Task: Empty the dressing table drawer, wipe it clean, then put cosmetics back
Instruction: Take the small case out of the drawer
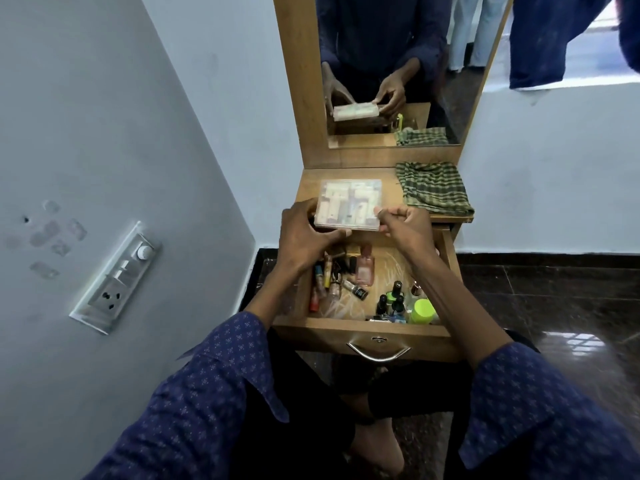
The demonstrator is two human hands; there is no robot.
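Emptying has barely begun: both hands, left hand (304,230) and right hand (405,223), fingers clasping a clear box (348,206) just above the surface (311,188); drawer (363,332) full of bottles (391,303), cloth (433,188) unused.

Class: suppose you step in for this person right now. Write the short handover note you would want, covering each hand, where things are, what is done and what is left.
Left hand and right hand together hold the clear flat plastic box of cosmetics over the wooden dressing tabletop.
Green checked cloth lies folded on the tabletop, right side.
Open wooden drawer holds small bottles, including a pink perfume bottle and a neon-green capped jar.
Done: drawer opened, box lifted out.
Left: remove the rest, wipe, refill.
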